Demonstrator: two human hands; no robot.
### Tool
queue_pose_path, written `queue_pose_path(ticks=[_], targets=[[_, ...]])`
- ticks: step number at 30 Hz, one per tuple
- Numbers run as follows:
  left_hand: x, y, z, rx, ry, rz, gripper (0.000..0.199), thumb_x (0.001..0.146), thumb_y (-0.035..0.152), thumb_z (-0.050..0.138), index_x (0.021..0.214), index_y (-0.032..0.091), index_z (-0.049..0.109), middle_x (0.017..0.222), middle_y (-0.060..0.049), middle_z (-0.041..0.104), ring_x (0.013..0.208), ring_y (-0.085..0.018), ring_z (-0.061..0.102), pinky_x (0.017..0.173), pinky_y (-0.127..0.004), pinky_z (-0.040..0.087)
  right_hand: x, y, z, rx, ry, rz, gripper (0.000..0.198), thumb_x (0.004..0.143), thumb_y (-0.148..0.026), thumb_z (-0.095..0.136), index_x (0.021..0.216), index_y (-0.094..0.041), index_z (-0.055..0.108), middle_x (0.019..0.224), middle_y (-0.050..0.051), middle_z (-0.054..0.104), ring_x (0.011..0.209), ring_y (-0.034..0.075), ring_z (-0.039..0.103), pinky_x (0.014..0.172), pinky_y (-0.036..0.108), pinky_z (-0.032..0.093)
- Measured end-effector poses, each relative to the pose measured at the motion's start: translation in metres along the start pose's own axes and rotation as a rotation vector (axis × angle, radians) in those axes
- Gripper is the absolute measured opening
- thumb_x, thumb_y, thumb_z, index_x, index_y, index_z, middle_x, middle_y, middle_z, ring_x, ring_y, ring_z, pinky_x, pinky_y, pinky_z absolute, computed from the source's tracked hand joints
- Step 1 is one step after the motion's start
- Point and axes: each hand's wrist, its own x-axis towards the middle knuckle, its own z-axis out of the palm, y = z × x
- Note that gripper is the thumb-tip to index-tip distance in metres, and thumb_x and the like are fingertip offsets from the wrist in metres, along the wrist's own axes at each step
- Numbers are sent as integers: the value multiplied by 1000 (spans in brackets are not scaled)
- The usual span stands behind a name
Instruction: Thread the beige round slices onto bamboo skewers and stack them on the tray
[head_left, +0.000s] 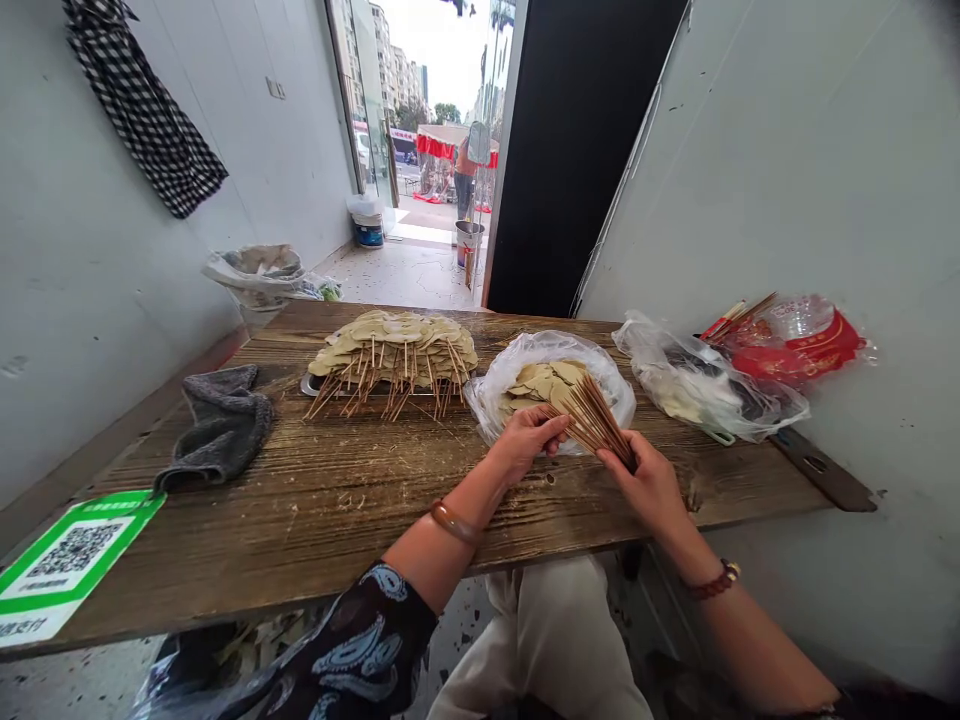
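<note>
A thick bundle of thin wooden skewers [596, 412] is wrapped in the fingers of my right hand [646, 478], its far ends fanned out up and to the left. My left hand [529, 438] is closed in a pinch at the left side of this bundle, thumb and forefinger on skewer ends. Just beyond both hands lies an open clear plastic bag [495, 395] with pale flat slices [551, 380] inside. To its left, a heap of skewered slices [397, 345] rests on a metal tray [307, 384], sticks pointing toward me.
The wooden table [337, 530] carries a grey cloth [221, 425] and a green QR-code card [75, 560] at left. On the right are another plastic bag [697, 385], a red package [817, 350] and a dark flat blade-like tool [825, 475]. Walls flank both sides.
</note>
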Motion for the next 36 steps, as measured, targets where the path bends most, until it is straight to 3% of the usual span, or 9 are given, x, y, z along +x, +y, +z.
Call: queue_pose_path(ticks=[7,13,16,20,23,28,33,36], targets=[[2,-1,0,8,61,9,36,65,45,74,73,12,61,55,3,55,41,-3,42,41,-17,27,6,9,6,-2,-27,-18,32,88,-46,47,98,-18,60,78,4,68,66,18,60,60,26,43],[9,-2,-7,-19,226,45,37,61,43,76,75,11,64,53,2,55,39,-3,40,39,-17,25,11,31,9,-159,-43,-90,35,94,-46,35,93,-20,59,79,5,68,68,19,61,60,26,39],[14,4,-19,-53,320,98,34,61,41,75,71,11,63,52,3,54,39,-3,39,38,-17,25,11,55,-2,-247,-28,-83,36,94,-47,34,94,-20,59,78,5,68,68,20,62,58,26,37],[19,14,-33,-139,445,181,30,61,35,76,73,12,62,54,4,54,42,-2,41,41,-15,30,12,107,-34,-479,65,88,39,94,-48,33,100,-19,60,74,6,67,63,20,60,54,26,33],[20,15,-33,-171,423,162,31,60,34,77,74,13,60,55,4,54,43,-2,42,43,-15,32,19,144,-57,-614,66,216,39,95,-45,32,105,-18,59,86,9,68,71,22,61,56,27,35],[20,13,-23,-161,344,85,34,58,34,80,76,12,63,54,4,55,43,-2,43,42,-15,33,38,173,-59,-557,40,129,36,92,-26,37,118,-10,57,110,19,64,98,27,60,80,36,44],[18,14,-21,-142,300,66,30,60,33,79,76,12,65,55,4,55,44,-2,43,43,-16,34,42,171,-42,-467,103,92,40,91,-21,35,125,-10,54,122,17,60,114,25,53,94,39,42],[17,12,-18,-95,275,60,30,62,34,78,78,11,66,55,3,55,43,-3,44,42,-16,34,35,145,-38,-357,194,89,41,94,-26,29,125,-13,54,120,15,62,111,24,56,93,40,44]])
